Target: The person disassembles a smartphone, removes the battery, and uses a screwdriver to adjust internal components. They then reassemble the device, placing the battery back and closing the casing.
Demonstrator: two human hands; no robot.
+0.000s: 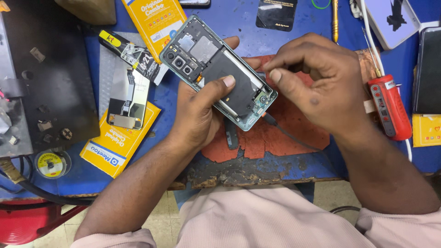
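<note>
Blue workbench [257,23], worn red mat [294,133]: left hand [197,115] grips opened phone [218,71] over mat; right hand [317,82] pinched closed at phone's lower end. Red tool [390,108] right of phone; yellow package [120,140], 1 solder spool [51,164] left.

Red tool [389,108], yellow packets [120,138], solder spool [49,164], black block [48,78]

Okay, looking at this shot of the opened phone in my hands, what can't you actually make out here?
Head view:
- Whatever the right hand pinches: hidden by its curled fingers.
- Phone underside: covered by the left hand.
- Cable far end: runs under the right wrist.
- Red tool tip: cut off behind the hand.
- Solder spool detail: too small.
</note>
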